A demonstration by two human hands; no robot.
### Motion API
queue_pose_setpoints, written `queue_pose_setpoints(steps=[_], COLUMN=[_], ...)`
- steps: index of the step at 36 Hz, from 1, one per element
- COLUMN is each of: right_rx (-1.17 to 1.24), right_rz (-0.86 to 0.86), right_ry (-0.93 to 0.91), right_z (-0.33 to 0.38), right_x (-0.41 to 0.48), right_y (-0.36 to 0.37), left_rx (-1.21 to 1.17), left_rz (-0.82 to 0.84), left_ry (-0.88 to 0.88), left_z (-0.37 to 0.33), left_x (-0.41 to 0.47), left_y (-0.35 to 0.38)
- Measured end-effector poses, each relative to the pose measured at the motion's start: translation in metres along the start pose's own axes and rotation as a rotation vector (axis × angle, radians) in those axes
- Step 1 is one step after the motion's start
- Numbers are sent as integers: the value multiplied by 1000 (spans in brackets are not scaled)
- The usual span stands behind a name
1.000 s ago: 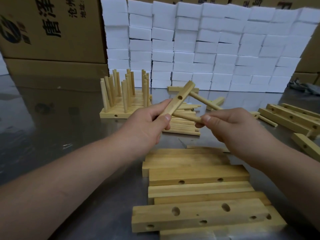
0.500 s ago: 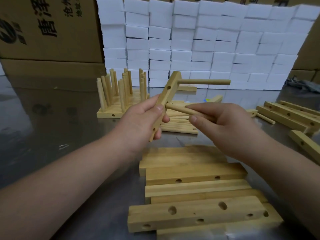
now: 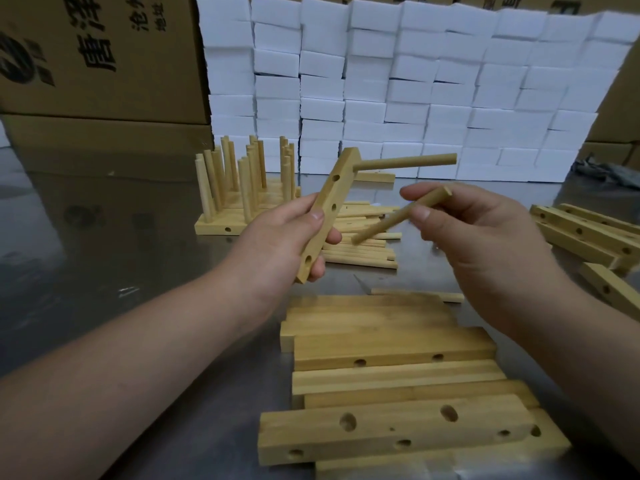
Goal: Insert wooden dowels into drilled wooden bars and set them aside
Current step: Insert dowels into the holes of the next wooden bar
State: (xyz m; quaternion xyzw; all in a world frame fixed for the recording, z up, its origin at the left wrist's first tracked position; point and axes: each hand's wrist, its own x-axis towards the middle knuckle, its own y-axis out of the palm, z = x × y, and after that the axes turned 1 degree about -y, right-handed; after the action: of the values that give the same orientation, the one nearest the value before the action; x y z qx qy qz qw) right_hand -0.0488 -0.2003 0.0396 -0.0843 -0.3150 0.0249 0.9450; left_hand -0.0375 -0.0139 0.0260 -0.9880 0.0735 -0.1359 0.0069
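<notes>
Stage: a second dowel is judged to be about to go in; it is not yet in a hole.
Left hand: the left hand (image 3: 287,237) is wrapped round the lower half of the drilled bar (image 3: 330,206), which is held tilted above the surface (image 3: 104,278).
Done on this bar: one seated dowel (image 3: 408,163) is fixed near the bar's top end and juts out to the right.
Right hand: the loose dowel (image 3: 398,218) is pinched between thumb and fingers of the right hand (image 3: 485,244), with its free tip aimed at the bar's middle, near but apart.
Set aside: finished bars (image 3: 239,202) with upright dowels are gathered beyond the left hand.
Left to do: a stack of bars (image 3: 391,344) without dowels lies closest to the camera, more bars (image 3: 588,233) lie at the right, and a pile of spare dowels (image 3: 360,252) lies behind the hands, so much work is judged to remain.
Writing: large characters 唐泽 and a round logo are printed on the cardboard box (image 3: 104,53); the smaller lines, 地址 among them, are cut off by the frame.
Unlabelled: no writing can be made out on the white blocks (image 3: 415,81) stacked behind.
</notes>
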Motion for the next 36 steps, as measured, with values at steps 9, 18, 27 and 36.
queue_pose_setpoints(steps=[9, 18, 27, 36], right_rx=[-298, -622, -548, -582], right_rz=[92, 297, 94, 68], right_ry=[-125, -5, -128, -166], right_z=[5, -5, -10, -6], right_x=[-2, 2, -1, -3], right_y=[3, 5, 7, 10], left_rx=[5, 42, 104, 202], left_rz=[17, 74, 63, 72], left_ry=[34, 80, 89, 130], left_z=[0, -1, -2, -6], left_x=[-1, -5, -6, -8], left_y=[1, 7, 6, 7])
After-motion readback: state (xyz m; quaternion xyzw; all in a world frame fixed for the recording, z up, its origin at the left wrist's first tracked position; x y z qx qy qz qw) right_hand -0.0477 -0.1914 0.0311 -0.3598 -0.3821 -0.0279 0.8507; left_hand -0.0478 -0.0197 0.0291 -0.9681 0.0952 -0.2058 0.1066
